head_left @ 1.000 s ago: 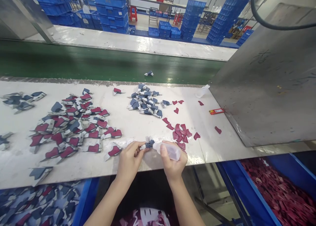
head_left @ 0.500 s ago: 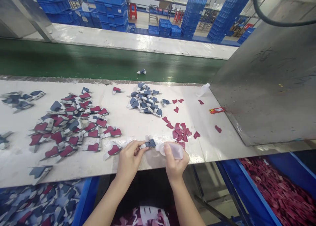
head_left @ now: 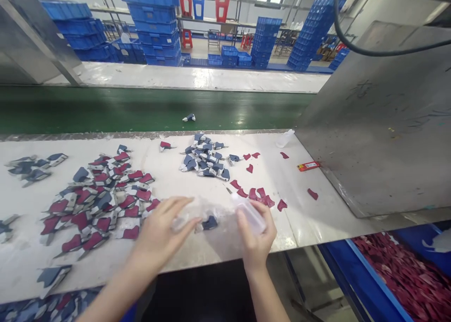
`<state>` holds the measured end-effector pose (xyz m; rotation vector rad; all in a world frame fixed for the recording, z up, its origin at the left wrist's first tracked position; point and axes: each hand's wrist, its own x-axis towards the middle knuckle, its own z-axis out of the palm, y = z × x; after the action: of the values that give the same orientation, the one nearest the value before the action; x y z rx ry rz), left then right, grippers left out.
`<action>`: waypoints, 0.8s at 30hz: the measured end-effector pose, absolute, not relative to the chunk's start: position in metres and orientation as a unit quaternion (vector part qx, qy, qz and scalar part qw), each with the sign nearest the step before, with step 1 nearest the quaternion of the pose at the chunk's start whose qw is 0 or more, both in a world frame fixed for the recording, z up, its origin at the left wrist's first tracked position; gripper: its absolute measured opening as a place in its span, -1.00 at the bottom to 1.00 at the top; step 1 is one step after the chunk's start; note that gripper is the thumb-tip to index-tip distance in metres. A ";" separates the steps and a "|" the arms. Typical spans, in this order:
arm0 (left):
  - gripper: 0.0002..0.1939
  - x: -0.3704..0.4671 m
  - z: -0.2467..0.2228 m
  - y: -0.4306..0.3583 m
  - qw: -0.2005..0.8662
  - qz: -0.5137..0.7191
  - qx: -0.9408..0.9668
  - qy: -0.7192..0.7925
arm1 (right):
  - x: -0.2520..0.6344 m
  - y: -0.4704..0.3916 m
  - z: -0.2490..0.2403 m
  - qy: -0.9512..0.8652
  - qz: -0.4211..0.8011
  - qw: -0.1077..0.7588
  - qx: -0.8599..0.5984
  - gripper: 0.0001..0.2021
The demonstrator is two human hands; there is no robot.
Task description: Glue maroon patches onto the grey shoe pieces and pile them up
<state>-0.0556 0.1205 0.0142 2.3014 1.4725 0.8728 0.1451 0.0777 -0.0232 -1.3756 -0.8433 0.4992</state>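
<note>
My right hand (head_left: 259,240) grips a translucent squeeze bottle (head_left: 251,218) with a thin needle tip, tilted up to the left. Slightly blurred, my left hand (head_left: 164,233) hovers over the table with thumb and fingers apart; a pale smear between them cannot be made out. Just right of its fingertips lies a small dark blue and white piece (head_left: 210,222). Beyond the bottle is a cluster of flat maroon pieces (head_left: 260,194). A heap of blue and white pieces (head_left: 206,155) sits farther back, and a larger heap of maroon-topped pieces (head_left: 102,190) spreads at left.
A green conveyor belt (head_left: 141,108) crosses behind the white table (head_left: 169,172), carrying one piece (head_left: 189,118). A metal panel (head_left: 380,125) stands at right, near a red and yellow packet (head_left: 308,165) and a translucent cup-like object (head_left: 286,138). A blue bin (head_left: 373,279) holds maroon pieces.
My left hand has let go of the blue and white piece and moved left, its fingers spreading. The bottle has swung away from the piece, tip now upward. The view has tilted up.
</note>
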 end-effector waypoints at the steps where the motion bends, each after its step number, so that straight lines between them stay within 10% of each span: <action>1: -0.55 -0.064 0.027 0.141 0.132 0.294 0.800 0.506 | 0.142 0.083 -0.020 -0.409 0.236 0.643 -0.603 -0.71; 13: -0.33 -0.082 0.042 0.457 0.044 0.152 0.772 0.616 | 0.162 0.106 -0.016 -0.614 0.356 0.432 -0.556 -0.28; 24: -0.62 -0.070 0.003 0.485 0.081 0.158 0.715 0.676 | 0.201 0.132 -0.037 -0.687 -0.003 0.269 -0.675 -0.87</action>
<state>-0.0703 0.4847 0.0033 2.1383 2.0193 0.4727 0.2013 0.1318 -0.0369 -1.8200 -1.8535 -0.0069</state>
